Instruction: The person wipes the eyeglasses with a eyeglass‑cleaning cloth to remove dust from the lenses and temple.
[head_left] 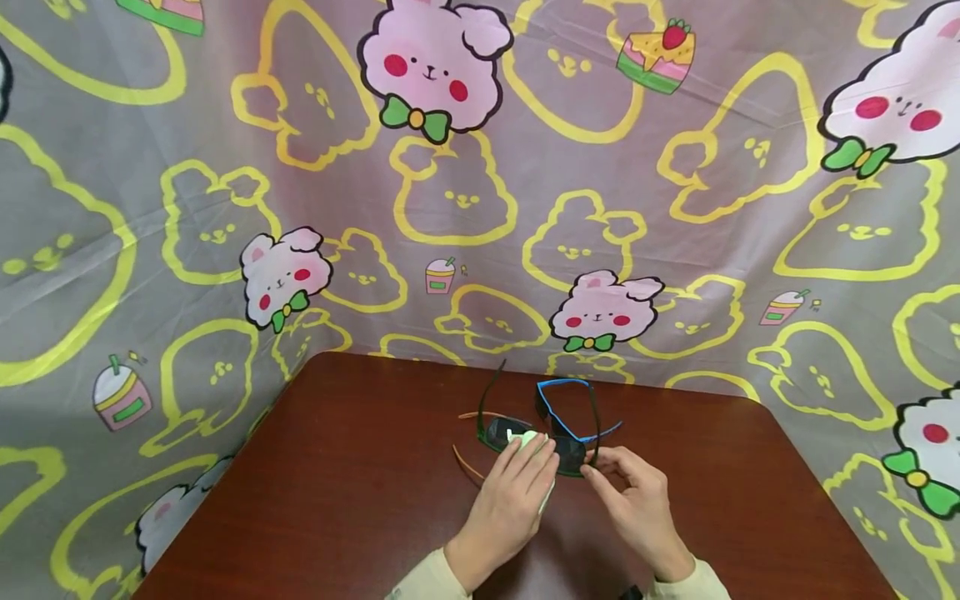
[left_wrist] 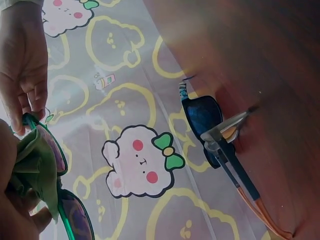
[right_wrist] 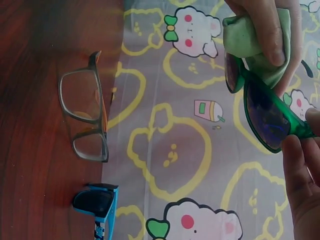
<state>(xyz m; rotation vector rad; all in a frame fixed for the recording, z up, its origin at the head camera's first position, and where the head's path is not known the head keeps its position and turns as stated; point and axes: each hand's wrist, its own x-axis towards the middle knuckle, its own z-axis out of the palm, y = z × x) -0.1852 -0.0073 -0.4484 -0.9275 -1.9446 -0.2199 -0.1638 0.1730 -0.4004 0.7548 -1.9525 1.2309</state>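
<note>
Green-framed sunglasses (head_left: 567,452) with dark lenses are held above the table, temples open and pointing away. At their right end, my right hand (head_left: 633,500) pinches the frame near the hinge between thumb and fingers. My left hand (head_left: 510,504) holds a pale green cloth (right_wrist: 242,37) folded over the other lens, covering part of it. In the right wrist view, left-hand fingers lie along the cloth, beside the bridge. The left wrist view shows the cloth (left_wrist: 37,165) bunched between that hand and the sunglasses.
Blue-framed sunglasses (right_wrist: 95,200) lie on the brown table (head_left: 337,467) behind the held pair. Clear-lens glasses (right_wrist: 82,95) with orange temples rest left of them, partly hidden in the head view. A patterned curtain (head_left: 465,200) hangs around the table's back and sides.
</note>
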